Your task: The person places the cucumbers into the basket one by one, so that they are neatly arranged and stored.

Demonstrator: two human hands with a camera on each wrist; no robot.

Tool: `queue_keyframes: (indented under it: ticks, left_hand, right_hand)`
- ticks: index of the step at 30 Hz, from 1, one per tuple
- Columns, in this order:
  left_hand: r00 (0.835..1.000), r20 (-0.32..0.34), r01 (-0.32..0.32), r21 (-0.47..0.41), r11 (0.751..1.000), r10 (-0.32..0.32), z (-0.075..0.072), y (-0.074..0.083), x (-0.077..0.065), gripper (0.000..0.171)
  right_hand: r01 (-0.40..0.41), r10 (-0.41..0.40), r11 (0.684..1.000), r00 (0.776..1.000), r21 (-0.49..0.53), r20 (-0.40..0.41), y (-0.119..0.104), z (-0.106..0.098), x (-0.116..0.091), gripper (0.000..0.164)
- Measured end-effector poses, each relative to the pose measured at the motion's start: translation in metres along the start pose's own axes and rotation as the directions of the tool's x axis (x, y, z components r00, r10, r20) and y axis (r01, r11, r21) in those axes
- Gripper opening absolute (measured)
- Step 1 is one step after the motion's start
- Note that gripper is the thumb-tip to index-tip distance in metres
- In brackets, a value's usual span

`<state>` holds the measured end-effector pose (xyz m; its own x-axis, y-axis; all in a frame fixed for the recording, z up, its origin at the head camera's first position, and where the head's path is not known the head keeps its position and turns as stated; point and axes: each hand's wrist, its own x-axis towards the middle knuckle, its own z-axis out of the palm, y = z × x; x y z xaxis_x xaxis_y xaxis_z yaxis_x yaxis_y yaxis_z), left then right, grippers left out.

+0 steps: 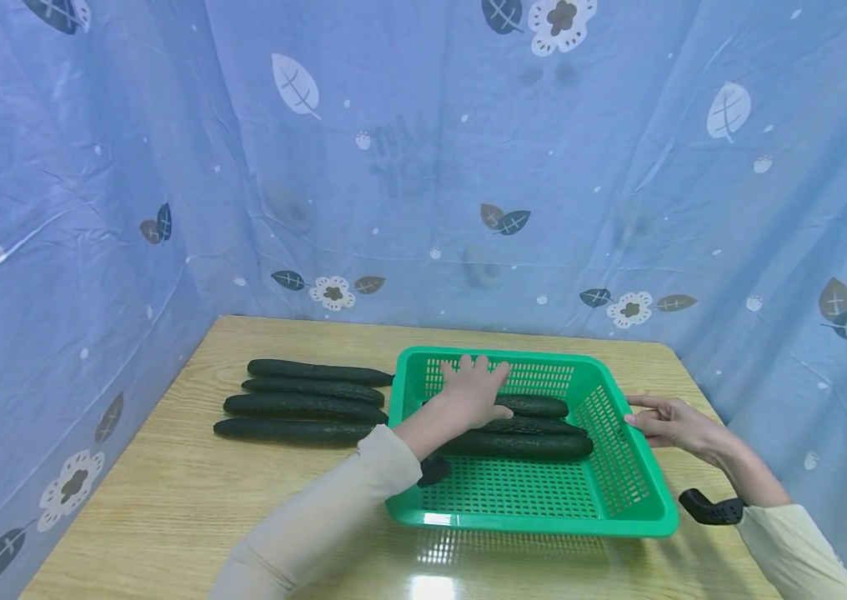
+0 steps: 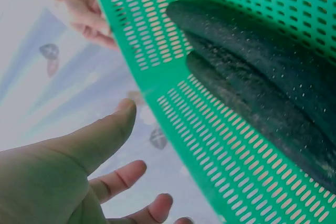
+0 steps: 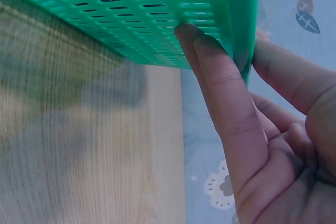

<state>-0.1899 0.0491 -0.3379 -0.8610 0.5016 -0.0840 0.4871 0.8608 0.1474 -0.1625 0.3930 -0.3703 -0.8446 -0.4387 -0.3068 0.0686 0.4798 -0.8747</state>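
While the left hand [image 1: 472, 398] splayed, the right hand [image 1: 674, 428] pinched the basket's [image 1: 536, 526] stiff-looking, grippable rim [image 1: 656, 483] near the table's [image 1: 281, 492] right edge.

Left fingers [image 1: 481, 367] over cucumbers [image 1: 517, 446] in a green basket [image 1: 543, 526], right fingers [image 1: 649, 402] at its rim [image 1: 647, 467].

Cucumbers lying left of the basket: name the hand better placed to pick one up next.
Left, probably: the left hand is spread, empty and nearer those cucumbers. The right hand pinches the right rim of the green basket, on the far side from them.
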Motion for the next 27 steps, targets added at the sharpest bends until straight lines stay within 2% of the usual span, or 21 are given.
queue_keyframes:
  ticks: [10,21,27]
  left_hand:
    - [0.997,-0.072,0.009,-0.029,1.0,-0.011,-0.015,-0.018,-0.027,0.04]
    - [0.988,-0.154,-0.02,-0.12,0.993,0.001,-0.024,-0.047,-0.057,0.042]
    - [0.981,-0.188,0.011,-0.166,0.986,-0.043,-0.026,-0.065,-0.071,0.043]
  right_hand:
    - [-0.02,0.02,1.0,1.0,-0.007,0.004,-0.003,-0.004,0.003,0.07]
    - [-0.026,0.026,1.0,1.0,-0.003,0.011,-0.005,-0.004,0.004,0.07]
    - [-0.012,0.01,0.999,0.999,0.036,0.036,-0.004,-0.006,0.005,0.071]
